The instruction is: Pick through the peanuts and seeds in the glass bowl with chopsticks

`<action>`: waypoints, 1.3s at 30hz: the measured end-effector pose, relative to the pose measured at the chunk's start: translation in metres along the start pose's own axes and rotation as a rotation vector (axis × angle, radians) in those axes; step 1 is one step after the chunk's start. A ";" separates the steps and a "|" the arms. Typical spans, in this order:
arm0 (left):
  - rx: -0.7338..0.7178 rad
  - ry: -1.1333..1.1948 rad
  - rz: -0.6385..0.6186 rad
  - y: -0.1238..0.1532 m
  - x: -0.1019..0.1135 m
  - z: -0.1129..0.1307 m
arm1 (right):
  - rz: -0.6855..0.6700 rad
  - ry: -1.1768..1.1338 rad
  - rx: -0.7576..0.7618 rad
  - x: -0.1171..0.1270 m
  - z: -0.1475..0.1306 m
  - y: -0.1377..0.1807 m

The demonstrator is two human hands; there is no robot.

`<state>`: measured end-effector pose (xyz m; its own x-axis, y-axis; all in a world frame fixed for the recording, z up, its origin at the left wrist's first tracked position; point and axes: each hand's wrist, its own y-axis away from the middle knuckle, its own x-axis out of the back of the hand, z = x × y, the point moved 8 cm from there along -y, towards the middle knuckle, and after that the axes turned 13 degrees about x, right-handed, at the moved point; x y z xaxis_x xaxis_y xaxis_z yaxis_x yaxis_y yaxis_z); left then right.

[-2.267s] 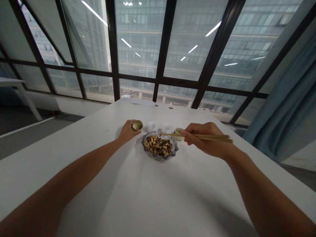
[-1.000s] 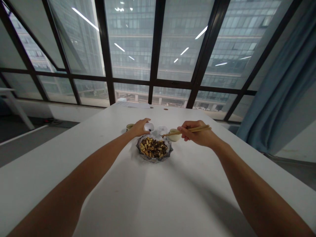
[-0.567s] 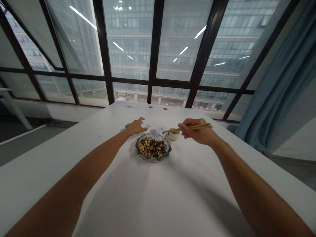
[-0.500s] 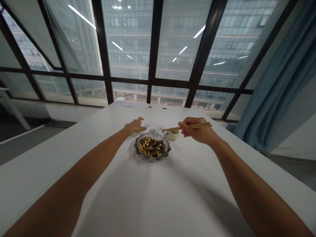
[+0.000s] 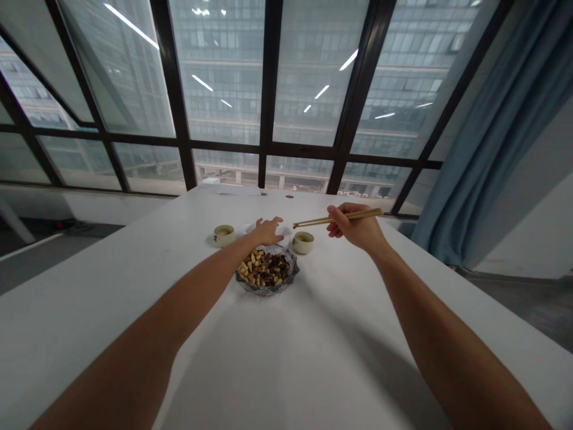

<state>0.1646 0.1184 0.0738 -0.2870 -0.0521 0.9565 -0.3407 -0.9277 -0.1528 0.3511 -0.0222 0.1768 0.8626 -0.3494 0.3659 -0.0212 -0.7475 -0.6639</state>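
Observation:
A glass bowl (image 5: 289, 278) of mixed nuts and seeds sits in the middle of the white table (image 5: 286, 358). My left hand (image 5: 267, 232) reaches over the far rim of the bowl, fingers resting on a small white cup (image 5: 283, 231) that it mostly hides. My right hand (image 5: 356, 227) is closed on a pair of wooden chopsticks (image 5: 320, 221), held level with the tips pointing left above a small cream cup (image 5: 303, 242). Another cream cup (image 5: 224, 235) stands to the left, apart from my left hand.
Papers (image 5: 224, 189) and a small brown disc (image 5: 289, 196) lie near the table's far edge. Black-framed windows (image 5: 264, 89) fill the background. A blue curtain (image 5: 492, 131) hangs at the right.
My left hand let go of the cream cup at the left and moved right onto the white cups behind the bowl. My right hand lifted the chopsticks slightly.

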 end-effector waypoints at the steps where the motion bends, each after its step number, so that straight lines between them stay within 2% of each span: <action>1: -0.041 0.014 0.031 0.000 0.003 0.002 | 0.016 -0.009 0.005 0.001 0.001 0.000; 6: -0.247 0.070 0.199 0.005 0.018 0.007 | -0.008 -0.029 0.034 -0.003 -0.002 0.001; 10: -0.307 0.113 0.228 0.008 0.019 0.005 | -0.046 -0.038 0.038 -0.011 0.001 0.001; 14: -0.308 0.160 0.233 0.009 0.018 0.002 | -0.054 -0.040 0.057 -0.026 0.018 0.005; 17: -0.302 0.197 0.220 0.008 0.017 0.000 | -0.146 -0.008 0.132 -0.046 0.027 0.010; 19: -0.280 0.213 0.203 0.005 0.015 -0.003 | -0.162 0.039 0.171 -0.050 0.027 0.012; 23: -0.201 0.220 0.150 -0.003 0.010 -0.010 | -0.061 0.152 0.140 -0.033 0.013 0.010; 25: -0.156 0.210 0.105 -0.006 0.007 -0.013 | -0.067 0.079 0.083 -0.026 0.002 0.009; 28: -0.114 0.191 0.057 -0.008 0.003 -0.016 | -0.149 -0.022 0.002 -0.025 -0.014 0.010; 30: -0.111 0.172 0.061 -0.008 0.004 -0.017 | -0.282 -0.073 -0.059 -0.035 -0.020 0.016; 34: -0.136 0.145 0.173 0.003 0.018 -0.030 | -0.499 -0.119 -0.094 -0.062 -0.024 0.030; 37: -0.163 0.164 0.287 0.022 0.033 -0.053 | -0.550 -0.143 -0.058 -0.080 -0.021 0.036; 39: -0.178 0.187 0.349 0.038 0.041 -0.073 | -0.505 -0.162 -0.024 -0.087 -0.018 0.035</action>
<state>0.0743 0.1084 0.0887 -0.5641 -0.2679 0.7811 -0.3394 -0.7871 -0.5150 0.2667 -0.0281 0.1331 0.8357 0.1477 0.5290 0.4069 -0.8134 -0.4157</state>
